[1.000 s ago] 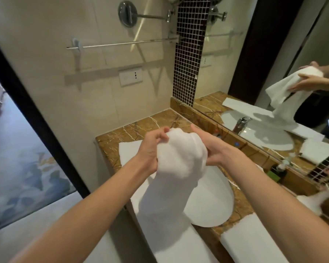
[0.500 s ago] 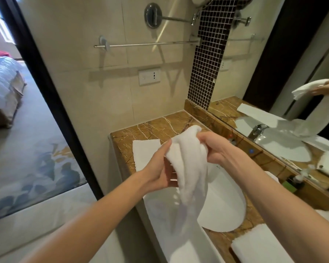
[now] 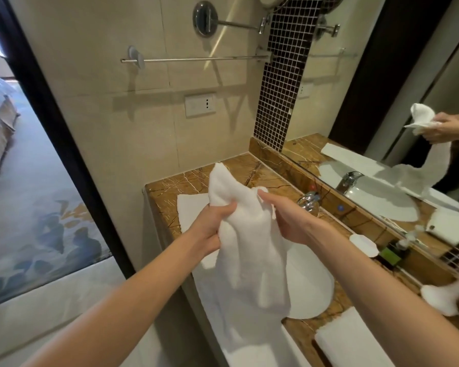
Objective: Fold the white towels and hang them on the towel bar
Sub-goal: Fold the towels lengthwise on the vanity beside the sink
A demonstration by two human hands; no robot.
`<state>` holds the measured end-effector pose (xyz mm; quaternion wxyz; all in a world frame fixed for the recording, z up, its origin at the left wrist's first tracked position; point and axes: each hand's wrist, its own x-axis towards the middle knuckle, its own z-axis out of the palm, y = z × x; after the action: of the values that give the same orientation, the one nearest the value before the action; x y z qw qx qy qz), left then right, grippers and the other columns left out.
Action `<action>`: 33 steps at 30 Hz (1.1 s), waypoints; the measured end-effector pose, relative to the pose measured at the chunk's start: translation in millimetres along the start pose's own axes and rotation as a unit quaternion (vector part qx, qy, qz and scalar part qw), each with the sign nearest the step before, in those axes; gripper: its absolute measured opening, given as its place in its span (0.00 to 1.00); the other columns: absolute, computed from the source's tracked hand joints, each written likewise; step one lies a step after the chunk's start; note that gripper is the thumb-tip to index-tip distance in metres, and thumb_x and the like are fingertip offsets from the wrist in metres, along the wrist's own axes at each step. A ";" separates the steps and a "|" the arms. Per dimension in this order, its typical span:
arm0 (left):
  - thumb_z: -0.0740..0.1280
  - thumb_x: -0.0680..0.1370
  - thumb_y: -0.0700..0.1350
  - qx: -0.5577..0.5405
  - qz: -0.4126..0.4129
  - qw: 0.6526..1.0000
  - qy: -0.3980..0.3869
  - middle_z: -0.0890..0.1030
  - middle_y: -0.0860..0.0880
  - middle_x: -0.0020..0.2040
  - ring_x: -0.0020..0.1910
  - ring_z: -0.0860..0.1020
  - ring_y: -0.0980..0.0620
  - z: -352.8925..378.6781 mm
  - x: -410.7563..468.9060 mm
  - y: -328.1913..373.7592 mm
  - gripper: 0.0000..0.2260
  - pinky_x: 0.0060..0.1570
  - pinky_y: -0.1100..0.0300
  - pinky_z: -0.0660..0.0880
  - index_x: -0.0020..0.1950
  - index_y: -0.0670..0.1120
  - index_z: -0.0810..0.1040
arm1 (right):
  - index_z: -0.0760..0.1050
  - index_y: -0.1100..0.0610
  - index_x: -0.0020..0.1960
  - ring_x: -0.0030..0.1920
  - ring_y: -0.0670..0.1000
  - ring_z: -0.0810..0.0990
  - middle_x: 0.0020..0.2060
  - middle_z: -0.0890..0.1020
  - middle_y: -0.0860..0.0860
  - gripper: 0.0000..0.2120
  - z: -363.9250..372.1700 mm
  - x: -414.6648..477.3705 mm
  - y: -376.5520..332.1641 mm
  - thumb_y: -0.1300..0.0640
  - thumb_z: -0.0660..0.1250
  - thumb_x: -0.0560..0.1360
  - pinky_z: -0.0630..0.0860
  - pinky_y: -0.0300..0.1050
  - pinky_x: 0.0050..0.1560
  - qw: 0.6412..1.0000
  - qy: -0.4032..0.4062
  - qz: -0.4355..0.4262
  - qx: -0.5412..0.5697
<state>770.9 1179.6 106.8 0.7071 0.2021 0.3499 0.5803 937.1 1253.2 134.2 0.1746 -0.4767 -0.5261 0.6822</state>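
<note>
A white towel [image 3: 249,247] hangs bunched in front of me over the marble counter [image 3: 223,170], its top corner sticking up and its long end trailing down past the counter's front edge. My left hand [image 3: 212,223] grips its left side and my right hand [image 3: 284,218] grips its right side, both at about the same height. The chrome towel bar [image 3: 196,59] runs bare along the tiled wall, above and beyond my hands. A folded white towel [image 3: 353,340] lies on the counter at the lower right.
A white sink basin [image 3: 310,287] sits under the towel, with a chrome faucet [image 3: 308,202] behind it. A flat white mat [image 3: 191,210] lies on the counter's left end. A wall mirror [image 3: 382,102] is to the right; a socket [image 3: 199,104] sits below the bar. A dark door frame [image 3: 51,128] stands left.
The towel has shifted in my hands: a corner now stands up above them and my hands sit further apart on it. My view has swung slightly left and closer to the wall.
</note>
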 end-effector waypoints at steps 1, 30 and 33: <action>0.64 0.76 0.35 0.003 -0.004 1.000 -0.007 0.74 0.35 0.65 0.63 0.74 0.36 1.3 -1.4 -0.8 0.21 0.64 0.40 0.69 0.69 0.38 0.70 | 0.80 0.56 0.57 0.48 0.52 0.85 0.50 0.85 0.52 0.19 2.4 1.9 0.4 0.44 0.65 0.76 0.79 0.47 0.47 1.000 0.010 -0.020 0.012; 0.62 0.81 0.45 0.159 0.119 0.955 0.222 0.82 0.46 0.55 0.53 0.82 0.48 -92.0 9.7 46.8 0.12 0.51 0.52 0.79 0.63 0.43 0.76 | 0.80 0.51 0.53 0.41 0.47 0.81 0.46 0.82 0.48 0.08 49.9 64.9 9.9 0.53 0.69 0.75 0.76 0.39 0.32 0.958 0.190 -0.194 -0.097; 0.61 0.81 0.48 0.162 0.102 0.955 0.228 0.82 0.45 0.57 0.55 0.80 0.46 -102.9 26.8 48.2 0.14 0.57 0.49 0.77 0.63 0.42 0.76 | 0.80 0.60 0.47 0.39 0.52 0.80 0.45 0.84 0.60 0.10 48.1 85.9 11.6 0.53 0.66 0.77 0.79 0.52 0.38 0.965 0.196 -0.162 -0.070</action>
<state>665.4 1204.8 63.9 0.5037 0.2108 0.5686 0.6152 858.4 1285.7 83.5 0.3484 -0.5207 -0.5981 0.4997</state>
